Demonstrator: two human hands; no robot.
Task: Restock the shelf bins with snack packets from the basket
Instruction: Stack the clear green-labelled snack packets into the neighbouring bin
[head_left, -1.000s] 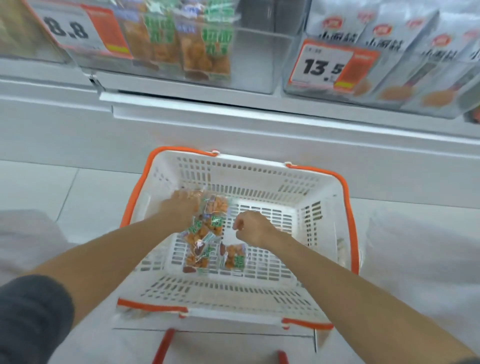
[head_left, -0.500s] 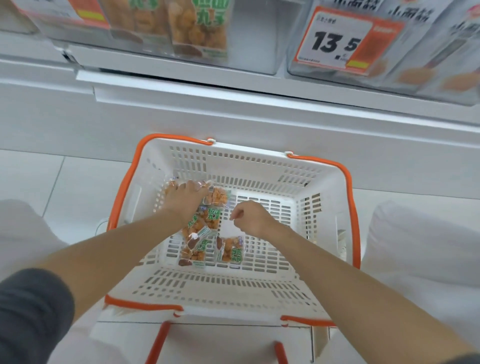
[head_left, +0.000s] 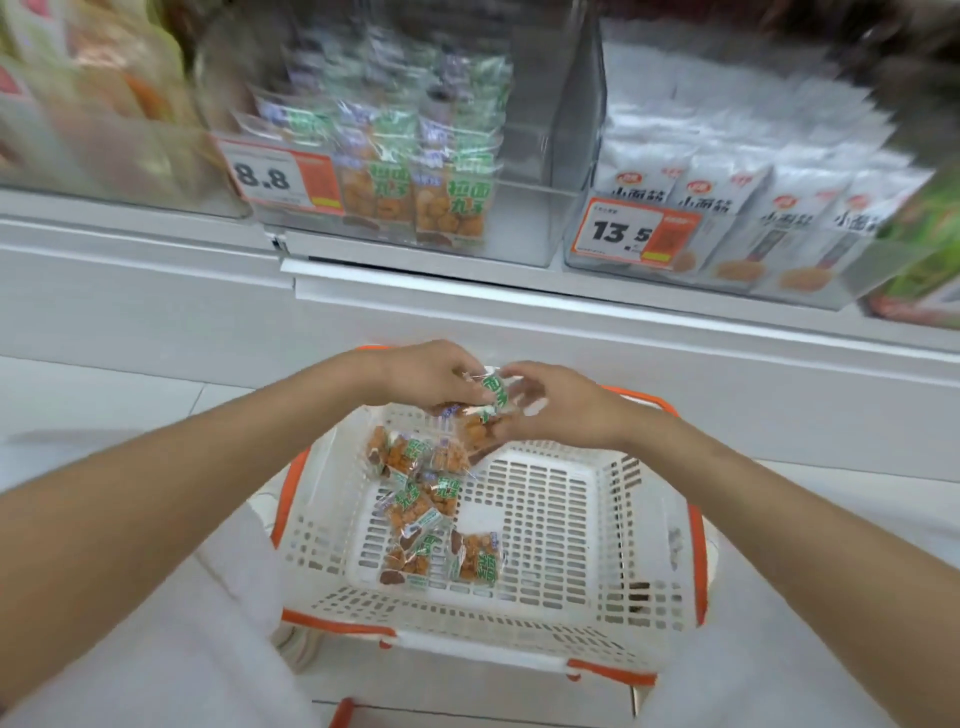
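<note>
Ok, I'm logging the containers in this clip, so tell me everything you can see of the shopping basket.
The shopping basket is white slotted plastic with an orange-trimmed rim. It stands upright on the pale floor below the shelf bins. Several clear snack packets of orange snacks lie on the left of its floor. The left hand and right hand grip held packets above its far rim; neither hand visibly touches it.

Packet between left hand, right hand
</note>
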